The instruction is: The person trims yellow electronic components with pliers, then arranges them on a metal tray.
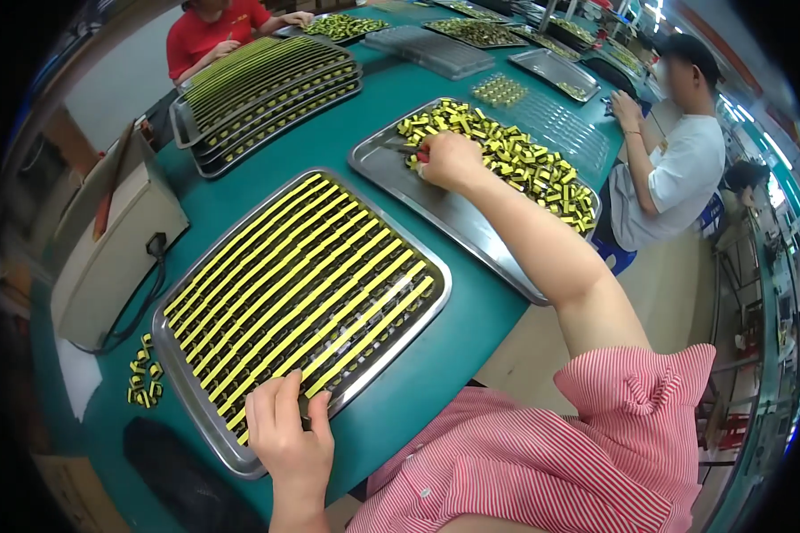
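Note:
My left hand [291, 440] rests at the near edge of a metal tray [440, 282], its fingertips on the ends of the rows and its thumb apart from the forefinger. Long rows of small yellow-and-black block-shaped parts [284, 284] fill that tray. To the right, my right hand [453, 163] is closed around a small tool with a red grip [422, 157]; its kind is mostly hidden by the fingers. It works at the left edge of a heap of loose yellow-and-black parts [524, 164], which lies along the far side of a second metal tray [396, 182].
Stacked filled trays [209, 160] stand at the far left. A beige box [120, 235] with a black cable is on the left, near a few loose parts [145, 377]. Clear plastic trays [564, 133] lie beyond the heap. Two people sit across and at the right.

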